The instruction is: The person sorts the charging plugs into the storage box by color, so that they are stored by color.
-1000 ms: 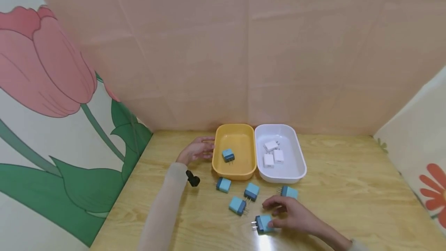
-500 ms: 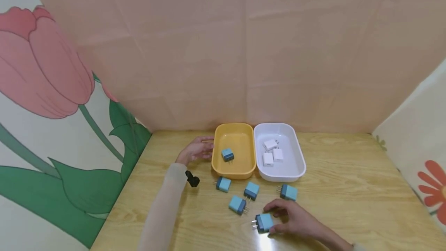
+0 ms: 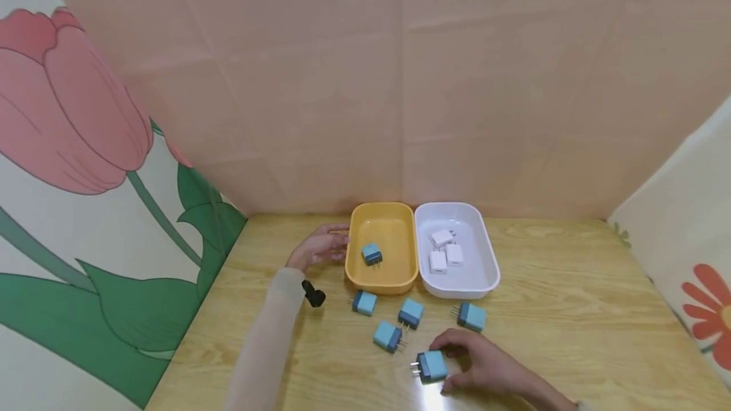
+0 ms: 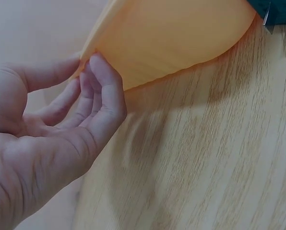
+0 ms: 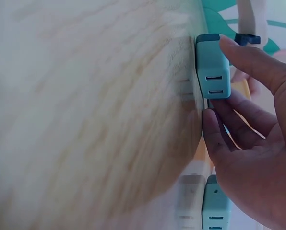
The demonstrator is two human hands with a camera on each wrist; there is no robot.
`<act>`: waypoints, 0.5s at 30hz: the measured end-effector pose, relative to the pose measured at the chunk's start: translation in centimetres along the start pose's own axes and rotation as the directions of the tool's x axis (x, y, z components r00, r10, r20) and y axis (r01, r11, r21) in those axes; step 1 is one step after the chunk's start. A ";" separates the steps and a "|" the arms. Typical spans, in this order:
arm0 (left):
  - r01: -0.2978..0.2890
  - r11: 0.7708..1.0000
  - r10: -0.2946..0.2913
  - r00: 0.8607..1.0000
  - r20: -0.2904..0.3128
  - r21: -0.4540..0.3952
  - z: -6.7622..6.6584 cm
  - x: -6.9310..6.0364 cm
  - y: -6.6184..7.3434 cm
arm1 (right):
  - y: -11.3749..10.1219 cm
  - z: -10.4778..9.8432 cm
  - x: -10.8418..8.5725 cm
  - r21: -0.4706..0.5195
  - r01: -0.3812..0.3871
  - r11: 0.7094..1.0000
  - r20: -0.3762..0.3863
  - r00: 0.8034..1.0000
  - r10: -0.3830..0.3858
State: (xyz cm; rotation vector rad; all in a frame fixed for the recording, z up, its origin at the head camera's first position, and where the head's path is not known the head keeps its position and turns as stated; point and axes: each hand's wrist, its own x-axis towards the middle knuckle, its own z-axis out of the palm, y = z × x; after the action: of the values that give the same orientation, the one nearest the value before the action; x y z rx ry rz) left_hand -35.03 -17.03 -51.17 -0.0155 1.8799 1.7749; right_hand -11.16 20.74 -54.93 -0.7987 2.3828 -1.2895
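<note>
Wood-grain surface carries a blue charger between the parted fingers of the right hand, whether gripped I cannot tell; the left hand, fingers loosely bent, touches the outside of the yellow tray

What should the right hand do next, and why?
Probably pinch the two-tone blue, block-shaped plastic charger: the right hand curves around it without visibly gripping, and a matching charger lies in the yellow, rounded rectangular plastic tray.
</note>
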 end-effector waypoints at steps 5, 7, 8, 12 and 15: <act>-0.010 1.000 0.010 1.000 -0.008 0.003 0.0 -0.1 0.1 | -0.2 -0.2 0.0 0.016 -0.032 0.999 0.011 0.999 0.032; -0.004 1.000 0.004 1.000 -0.008 0.001 0.0 -0.1 0.0 | -0.3 -0.2 0.0 0.028 -0.052 0.998 0.032 0.998 0.051; 0.001 1.000 -0.001 1.000 -0.005 0.001 0.0 -0.1 0.0 | -0.3 -0.3 0.0 0.035 -0.060 0.998 0.042 0.997 0.058; -0.001 1.000 0.001 1.000 -0.006 0.006 0.0 0.0 -0.1 | -0.4 -0.3 -0.1 0.003 -0.054 0.999 0.048 0.997 0.053; -0.005 1.000 0.005 1.000 -0.006 0.008 0.0 0.1 -0.3 | -0.3 -0.2 -0.2 -0.031 -0.020 0.999 0.026 0.999 0.021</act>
State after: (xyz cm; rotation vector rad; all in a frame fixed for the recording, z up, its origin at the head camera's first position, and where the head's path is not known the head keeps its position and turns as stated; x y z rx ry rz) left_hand -34.98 -17.04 -51.46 -0.0128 1.8925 1.7725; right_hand -11.04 20.83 -54.54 -0.7926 2.3893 -1.2293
